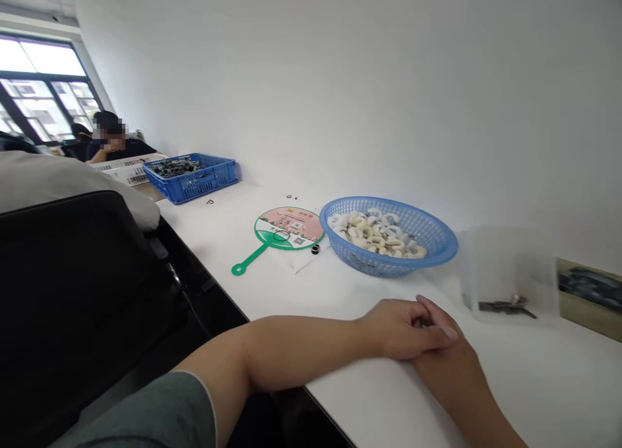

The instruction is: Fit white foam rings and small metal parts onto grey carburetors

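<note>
Grey sleeve [160,409] is closest, low on the left, with a bare arm reaching out of it. That arm ends in the left hand [401,328], which lies on top of the right hand [449,364] on the white surface [558,377]. The left fingers [413,315] are bent softly over the other hand and hold no thing. The right fingers are mostly hidden under it, so I cannot tell how far they are open.

A clear box [510,267] with a few dark metal bits stands near, just past the hands on the right. A blue basket [440,244] of white rings sits behind the hands. Beside it lies a green fan [286,231] with pictures and square codes, but the words are too small to read. A little black ring [315,248] touches the fan's edge. Far off stands a blue crate [194,182] full of metal parts.
</note>
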A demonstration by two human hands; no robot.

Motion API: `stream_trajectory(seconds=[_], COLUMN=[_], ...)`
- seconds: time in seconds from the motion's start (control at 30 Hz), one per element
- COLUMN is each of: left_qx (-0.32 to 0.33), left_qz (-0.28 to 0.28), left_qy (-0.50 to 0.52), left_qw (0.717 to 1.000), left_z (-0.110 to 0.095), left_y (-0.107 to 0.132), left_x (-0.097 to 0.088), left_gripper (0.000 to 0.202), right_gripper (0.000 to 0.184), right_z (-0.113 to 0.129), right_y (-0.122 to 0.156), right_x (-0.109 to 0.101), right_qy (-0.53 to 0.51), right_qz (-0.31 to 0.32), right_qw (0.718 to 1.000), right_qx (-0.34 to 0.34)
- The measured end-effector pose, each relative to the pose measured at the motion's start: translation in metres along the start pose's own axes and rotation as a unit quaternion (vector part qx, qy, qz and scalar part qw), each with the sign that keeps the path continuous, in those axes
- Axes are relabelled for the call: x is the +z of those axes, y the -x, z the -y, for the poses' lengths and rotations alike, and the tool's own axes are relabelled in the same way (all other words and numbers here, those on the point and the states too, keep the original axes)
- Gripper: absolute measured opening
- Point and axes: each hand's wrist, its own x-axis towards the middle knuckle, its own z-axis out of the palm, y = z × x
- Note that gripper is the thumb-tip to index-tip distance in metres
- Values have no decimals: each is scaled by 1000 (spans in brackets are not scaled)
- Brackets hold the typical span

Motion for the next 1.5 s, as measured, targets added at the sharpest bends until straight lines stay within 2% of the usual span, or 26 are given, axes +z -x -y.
stream_trajectory(seconds=[0.17, 0.33, 0.53, 0.63, 0.7, 0.93, 1.1, 1.33, 1.5], left_qx=[16, 54, 12, 4, 15, 24, 18, 21, 15], left_qz=[-6, -1, 12, 9, -3, -13, -14, -10, 11], left_qy=[-3, 35, 156, 128, 88, 32, 41, 58, 59], left_qw=[1000, 998, 988, 992, 996, 999, 999, 998, 998], left_z=[3, 7, 10, 11, 12, 12, 13, 11, 9], left_y=[1, 4, 4, 3, 2, 2, 1, 1, 1], left_x=[2, 9, 18, 19, 20, 18, 17, 22, 23], left_gripper=[34, 24, 3, 19, 23, 21, 16, 13, 14], right_gripper=[65, 59, 57, 55, 54, 56, 57, 30, 29], right_z=[1, 5, 14, 16, 16, 18, 22, 25, 23], right_y=[5, 14, 23, 23, 23, 22, 21, 19, 19], right_x=[2, 3, -3, -6, -7, -9, -11, -16, -17], right_qy=[19, 0, 16, 9, 4, -15, -14, 2, 5], right_qz=[-14, -40, -39, -54, -55, -31, -26, -4, -27], right_qw=[1000, 999, 998, 998, 998, 997, 997, 998, 998], right_qx=[2, 14, 42, 43, 42, 69, 73, 69, 59])
